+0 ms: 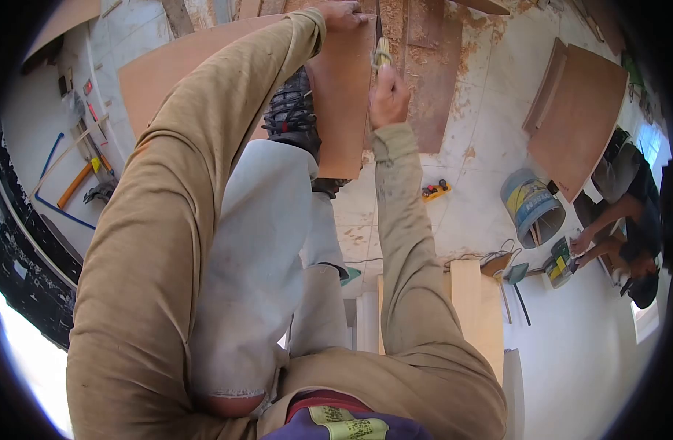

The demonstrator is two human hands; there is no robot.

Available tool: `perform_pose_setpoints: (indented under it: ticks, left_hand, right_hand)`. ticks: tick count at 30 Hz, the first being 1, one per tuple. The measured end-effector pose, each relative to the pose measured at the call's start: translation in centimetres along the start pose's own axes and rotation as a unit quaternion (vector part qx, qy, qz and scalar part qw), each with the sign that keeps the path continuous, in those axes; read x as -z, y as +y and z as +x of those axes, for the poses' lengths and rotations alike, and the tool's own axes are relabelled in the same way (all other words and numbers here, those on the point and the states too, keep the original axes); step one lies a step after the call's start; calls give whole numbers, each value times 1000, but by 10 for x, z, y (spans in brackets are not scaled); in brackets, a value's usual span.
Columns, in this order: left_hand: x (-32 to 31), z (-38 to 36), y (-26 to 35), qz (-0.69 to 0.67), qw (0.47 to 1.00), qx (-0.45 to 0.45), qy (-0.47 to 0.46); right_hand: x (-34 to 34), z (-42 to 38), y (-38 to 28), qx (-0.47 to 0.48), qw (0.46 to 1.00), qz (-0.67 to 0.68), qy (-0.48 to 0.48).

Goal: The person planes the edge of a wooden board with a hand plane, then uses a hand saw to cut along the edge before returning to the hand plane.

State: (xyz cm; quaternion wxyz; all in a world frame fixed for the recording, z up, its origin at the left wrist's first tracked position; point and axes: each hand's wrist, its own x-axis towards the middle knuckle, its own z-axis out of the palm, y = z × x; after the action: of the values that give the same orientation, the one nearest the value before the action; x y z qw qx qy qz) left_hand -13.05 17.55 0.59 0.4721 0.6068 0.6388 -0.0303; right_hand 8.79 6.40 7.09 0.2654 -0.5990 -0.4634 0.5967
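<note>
A reddish-brown plywood board (344, 110) lies below me with my black laced shoe (291, 110) on it. My left hand (342, 15) lies at the board's far edge, fingers partly cut off by the frame top. Along the board's right edge, my right hand (389, 97) is closed around the handle of what looks like a handsaw (383, 53). Its handle has a cord-like wrapping, and a thin dark blade runs away from me. Where the blade meets the board is hard to make out.
Sawdust and brown planks (435, 95) lie beyond the board. At right are a bucket (533, 209), another board (582, 110) and a crouching person (630, 213) handling a tool. A small yellow tool (436, 191) sits nearby; an orange-handled hammer (74, 185) lies left.
</note>
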Motion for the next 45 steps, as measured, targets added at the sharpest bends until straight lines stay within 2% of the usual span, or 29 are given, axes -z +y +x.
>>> perform_pose_setpoints:
  ticks: [2, 5, 7, 10, 12, 14, 17, 19, 21, 23, 26, 28, 30, 32, 35, 36, 39, 41, 43, 45]
  left_hand:
    - [-2, 1, -6, 33, 999, -2, 34]
    - [-6, 6, -10, 41, 999, -2, 31]
    - [-14, 9, -16, 21, 1000, -5, 11]
    - [-16, 21, -23, -11, 1000, -13, -8]
    - [-6, 14, -20, -6, 1000, -5, -25]
    - [0, -7, 4, 16, 1000, -1, -16]
    - [1, -6, 7, 27, 1000, 0, 7]
    - [5, -4, 5, 23, 999, 14, 19]
    - [5, -14, 17, 9, 999, 38, 12]
    - [6, -15, 21, 3, 1000, 23, 9]
    - [4, -16, 13, 18, 1000, 5, 3]
    - [4, -11, 12, 21, 1000, -1, 17]
    - [2, -17, 14, 16, 999, 8, 37]
    - [4, -10, 11, 19, 999, 6, 35]
    - [10, -20, 20, 7, 1000, 4, -6]
    - [17, -23, 23, 3, 1000, 4, -18]
    - [18, -23, 16, 16, 999, -17, -30]
    - [18, -24, 19, 24, 999, -5, -25]
    - [17, -19, 17, 27, 999, 0, -18]
    - [10, -18, 15, 26, 1000, 1, -10]
  right_hand:
    - [18, -70, 6, -12, 999, -44, 14]
    - [29, -111, -14, -54, 997, -49, 19]
    - [20, -87, -28, -28, 995, -95, 23]
    - [-19, 41, -27, 102, 980, -164, 48]
    - [-24, 44, -38, 88, 983, -154, 47]
    - [-14, 12, -36, 66, 988, -133, 42]
    - [22, -114, -24, -6, 995, -97, 35]
    - [24, -117, -26, -19, 993, -109, 35]
    - [13, -61, -39, -9, 989, -149, 11]
    - [-20, 31, -23, 103, 972, -194, 85]
    - [-20, 52, -29, 63, 982, -177, 36]
    - [1, -23, -17, 54, 990, -127, 38]
    - [26, -109, -15, -24, 998, -53, 34]
    - [23, -120, -27, -40, 997, -53, 44]
    - [0, -20, -28, -4, 987, -153, 41]
    - [-19, 23, -25, 58, 988, -116, 80]
    - [-23, 48, -8, 8, 996, -81, 46]
    - [2, -26, -1, 8, 997, -66, 30]
    - [27, -107, -5, -80, 996, 12, 22]
    - [25, -117, -25, -80, 996, -33, 34]
